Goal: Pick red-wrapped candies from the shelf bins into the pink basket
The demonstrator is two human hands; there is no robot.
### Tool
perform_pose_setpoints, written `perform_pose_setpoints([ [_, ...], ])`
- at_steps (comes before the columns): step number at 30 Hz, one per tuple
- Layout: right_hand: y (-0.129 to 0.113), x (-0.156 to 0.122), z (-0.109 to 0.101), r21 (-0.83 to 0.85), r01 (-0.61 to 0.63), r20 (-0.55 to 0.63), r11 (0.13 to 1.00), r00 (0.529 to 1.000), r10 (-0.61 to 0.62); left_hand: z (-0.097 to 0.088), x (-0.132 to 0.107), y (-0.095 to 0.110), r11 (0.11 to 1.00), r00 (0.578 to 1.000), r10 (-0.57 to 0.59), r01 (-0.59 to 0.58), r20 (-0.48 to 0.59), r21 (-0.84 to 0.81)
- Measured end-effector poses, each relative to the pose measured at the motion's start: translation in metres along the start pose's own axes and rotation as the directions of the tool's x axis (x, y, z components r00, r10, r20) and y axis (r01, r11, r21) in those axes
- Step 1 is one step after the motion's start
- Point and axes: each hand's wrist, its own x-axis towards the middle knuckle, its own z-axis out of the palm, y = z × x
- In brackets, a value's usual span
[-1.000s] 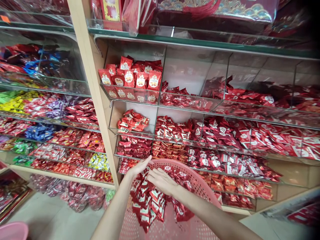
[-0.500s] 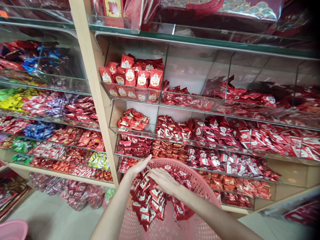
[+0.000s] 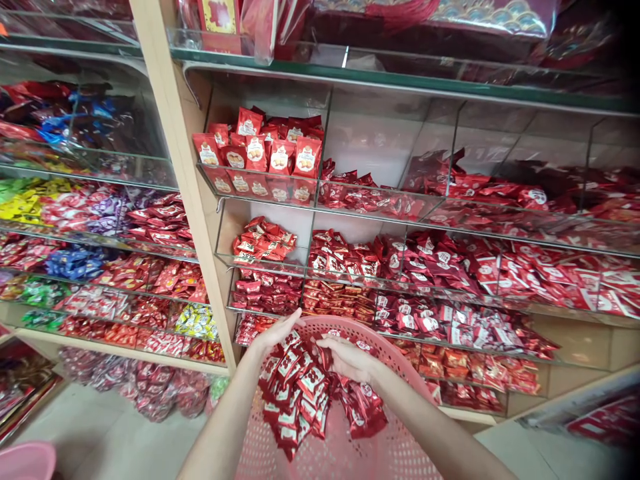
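Observation:
A pink perforated plastic basket holds a heap of small red-and-white snack packets. My left hand lies at the basket's far left rim beside the heap, its visible fingers stretched out; its underside is hidden. Over the upper middle of the heap, my right hand has its fingers curled and pressed together around a red packet, which is partly hidden by the hand. More dark red packets lie below my right hand, on the basket's right side.
Tiered glass shelves ahead carry many red packets. Left of a wooden upright are colourful sweets. Plastic bags of packets rest on the floor, and a pink tub stands at lower left.
My right hand has gone from lying flat over the packets to curling around one, shifting slightly right. My left hand stays at the rim. The view has shifted slightly.

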Motion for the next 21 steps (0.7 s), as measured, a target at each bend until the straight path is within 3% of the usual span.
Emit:
perform_pose_setpoints([
  [1, -0.001, 0.0, 0.0, 0.106, -0.048, 0.026, 0.993, 0.999, 0.046, 0.0, 0.0, 0.0, 1.0, 1.0, -0.001, 0.001, 0.001, -0.005],
  [3, -0.001, 0.001, 0.001, 0.158, -0.06, 0.008, 0.986, 0.998, 0.059, 0.0, 0.001, -0.001, 1.0, 1.0, 0.001, -0.001, 0.009, -0.022],
  [6, 0.0, -0.001, 0.0, -0.172, 0.118, -0.15, 0.978, 0.978, -0.144, 0.0, 0.003, -0.005, 1.0, 1.0, 0.001, -0.001, 0.007, -0.03],
  [9, -0.001, -0.006, -0.001, -0.616, 0.295, -0.054, 0.73, 0.909, -0.413, -0.001, 0.005, -0.009, 1.0, 1.0, 0.006, -0.006, 0.003, -0.023],
  [11, -0.003, -0.008, -0.002, -0.766, 0.316, 0.047, 0.559, 0.896, -0.443, -0.002, 0.006, -0.011, 1.0, 1.0, 0.01, -0.01, 0.012, -0.023],
  [13, -0.005, -0.01, -0.003, -0.83, 0.279, 0.067, 0.482, 0.909, -0.411, -0.002, 0.007, -0.012, 1.0, 1.0, 0.012, -0.012, 0.016, -0.026],
  [15, -0.004, -0.011, -0.003, -0.841, 0.26, 0.064, 0.475, 0.919, -0.39, -0.002, 0.007, -0.012, 1.0, 1.0, 0.014, -0.013, 0.016, -0.026],
  [21, 0.004, -0.011, -0.002, -0.763, 0.224, 0.005, 0.606, 0.94, -0.341, -0.002, 0.005, -0.01, 1.0, 1.0, 0.014, -0.014, 0.017, -0.005],
])
